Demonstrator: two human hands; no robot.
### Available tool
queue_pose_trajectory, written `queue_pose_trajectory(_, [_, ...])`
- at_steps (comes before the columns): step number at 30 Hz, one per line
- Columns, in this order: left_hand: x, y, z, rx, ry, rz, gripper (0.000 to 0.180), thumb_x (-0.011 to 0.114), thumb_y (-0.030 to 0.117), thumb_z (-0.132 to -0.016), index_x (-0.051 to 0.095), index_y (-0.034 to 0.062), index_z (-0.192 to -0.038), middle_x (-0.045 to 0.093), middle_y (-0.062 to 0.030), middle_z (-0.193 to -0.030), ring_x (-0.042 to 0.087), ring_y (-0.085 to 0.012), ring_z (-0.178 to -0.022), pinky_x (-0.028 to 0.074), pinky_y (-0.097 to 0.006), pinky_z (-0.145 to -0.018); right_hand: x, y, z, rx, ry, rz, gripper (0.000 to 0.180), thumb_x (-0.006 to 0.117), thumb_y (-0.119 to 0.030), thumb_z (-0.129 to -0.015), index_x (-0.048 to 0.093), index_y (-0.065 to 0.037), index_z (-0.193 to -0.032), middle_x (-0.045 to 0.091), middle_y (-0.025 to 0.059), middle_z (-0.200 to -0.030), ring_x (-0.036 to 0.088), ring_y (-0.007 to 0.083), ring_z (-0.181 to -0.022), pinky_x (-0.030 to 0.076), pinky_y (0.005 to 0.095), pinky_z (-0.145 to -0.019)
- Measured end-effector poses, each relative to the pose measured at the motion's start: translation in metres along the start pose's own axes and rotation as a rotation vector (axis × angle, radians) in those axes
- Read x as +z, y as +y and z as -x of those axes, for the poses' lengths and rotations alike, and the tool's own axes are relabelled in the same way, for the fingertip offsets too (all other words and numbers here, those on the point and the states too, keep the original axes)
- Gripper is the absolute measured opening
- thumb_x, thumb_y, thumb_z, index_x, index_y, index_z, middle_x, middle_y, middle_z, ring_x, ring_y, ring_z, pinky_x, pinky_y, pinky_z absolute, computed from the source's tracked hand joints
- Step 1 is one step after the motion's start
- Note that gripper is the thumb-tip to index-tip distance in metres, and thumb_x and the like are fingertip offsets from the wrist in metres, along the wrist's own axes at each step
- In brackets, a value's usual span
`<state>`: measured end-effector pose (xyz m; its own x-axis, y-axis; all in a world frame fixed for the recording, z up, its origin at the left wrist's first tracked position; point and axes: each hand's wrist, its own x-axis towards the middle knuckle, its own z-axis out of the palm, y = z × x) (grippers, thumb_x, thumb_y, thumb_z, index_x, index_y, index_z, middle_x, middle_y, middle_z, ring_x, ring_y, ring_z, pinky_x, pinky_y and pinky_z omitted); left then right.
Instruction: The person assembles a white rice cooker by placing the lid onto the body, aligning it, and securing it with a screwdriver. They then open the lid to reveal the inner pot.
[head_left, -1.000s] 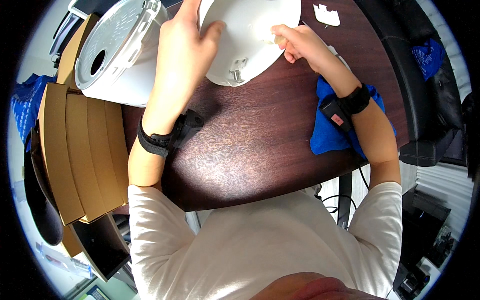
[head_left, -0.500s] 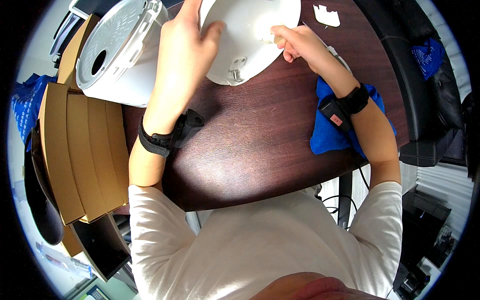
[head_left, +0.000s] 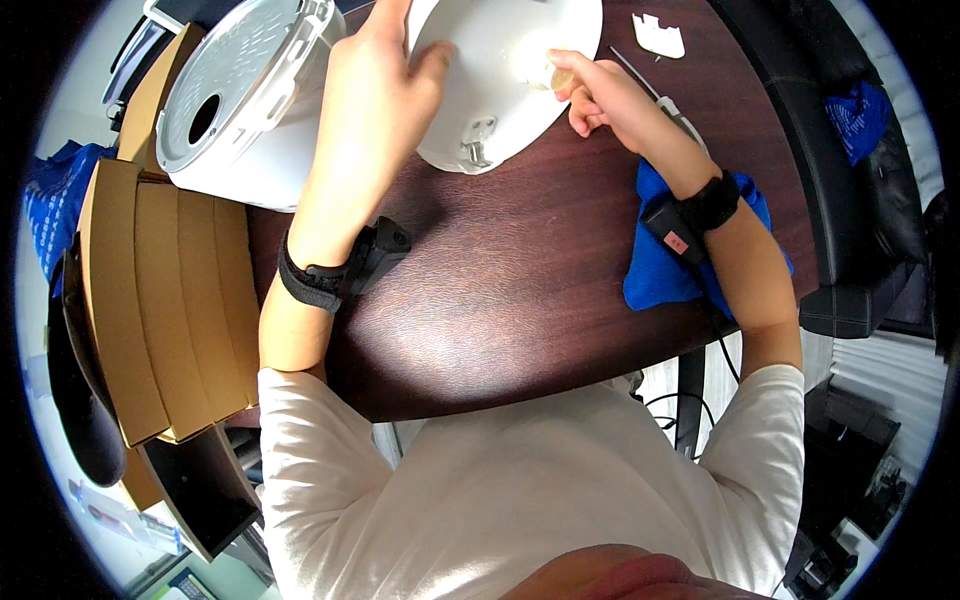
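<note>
White round appliance body (head_left: 500, 80), top centre of frame, on dark wooden table (head_left: 520, 290). Left hand (head_left: 375, 85) lies open, flat against its side. Right hand (head_left: 600, 95) pinches a small tan object (head_left: 562, 80) at its surface; blue cloth (head_left: 665, 270) under right forearm.

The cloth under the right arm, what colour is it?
The cloth is bright blue, seen best in the head view.

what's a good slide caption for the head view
Left hand steadies a white round appliance part on a dark table; right hand works at it.

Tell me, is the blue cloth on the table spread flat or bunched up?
Bunched up: the blue cloth lies rumpled under the right forearm.
</note>
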<state>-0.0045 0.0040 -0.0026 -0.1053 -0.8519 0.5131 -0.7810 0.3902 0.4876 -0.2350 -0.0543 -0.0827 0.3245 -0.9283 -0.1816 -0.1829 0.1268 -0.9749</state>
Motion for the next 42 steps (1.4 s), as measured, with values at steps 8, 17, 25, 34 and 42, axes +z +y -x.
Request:
queue_pose_trajectory(8, [-0.001, -0.002, 0.001, 0.011, -0.010, -0.013, 0.033, 0.070, 0.014, -0.089, 0.060, 0.0066, -0.119, 0.073, -0.0171, -0.099, 0.073, -0.0281, -0.093, 0.057, -0.038, -0.076, -0.002, -0.004, 0.001, -0.271, 0.159, 0.576, 0.058, 0.067, -0.058, -0.085, 0.070, -0.001, -0.072, 0.057, 0.0035, -0.052, 0.057, 0.0122, -0.046, 0.045, 0.0260, -0.044])
queue_pose_trajectory(17, [0.000, -0.002, 0.000, 0.041, -0.005, -0.033, 0.032, 0.070, 0.015, -0.089, 0.059, 0.0059, -0.118, 0.073, -0.0170, -0.099, 0.073, -0.0283, -0.092, 0.057, -0.037, -0.075, 0.003, 0.001, 0.001, -0.425, 0.220, 0.636, 0.057, 0.067, -0.053, -0.089, 0.069, 0.002, -0.074, 0.056, 0.0097, -0.050, 0.058, 0.0165, -0.046, 0.045, 0.0316, -0.046])
queue_pose_trajectory(25, [-0.003, -0.004, -0.002, 0.039, -0.046, -0.006, 0.031, 0.069, 0.014, -0.090, 0.059, 0.0061, -0.117, 0.072, -0.0155, -0.097, 0.073, -0.0266, -0.091, 0.056, -0.037, -0.076, 0.002, 0.003, -0.005, -0.111, 0.070, 0.266, 0.060, 0.056, -0.056, -0.096, 0.063, 0.001, -0.081, 0.047, -0.0008, -0.047, 0.051, 0.0096, -0.042, 0.039, 0.0234, -0.041])
queue_pose_trajectory(34, [-0.004, -0.006, -0.005, -0.026, -0.068, 0.020, 0.030, 0.069, 0.014, -0.089, 0.059, 0.0055, -0.117, 0.072, -0.0160, -0.098, 0.073, -0.0270, -0.091, 0.055, -0.038, -0.078, 0.000, -0.001, -0.004, -0.037, 0.002, 0.171, 0.074, 0.059, -0.065, -0.088, 0.063, 0.009, -0.089, 0.051, 0.0035, -0.048, 0.056, 0.0140, -0.040, 0.043, 0.0249, -0.041])
queue_pose_trajectory(42, [-0.002, -0.008, -0.003, -0.001, -0.044, 0.017, 0.031, 0.069, 0.015, -0.090, 0.059, 0.0062, -0.119, 0.071, -0.0170, -0.099, 0.073, -0.0277, -0.091, 0.056, -0.038, -0.078, -0.002, -0.002, -0.001, -0.522, 0.330, 0.891, 0.059, 0.071, -0.060, -0.080, 0.064, -0.002, -0.071, 0.062, 0.0149, -0.057, 0.066, 0.0301, -0.055, 0.054, 0.0391, -0.056])
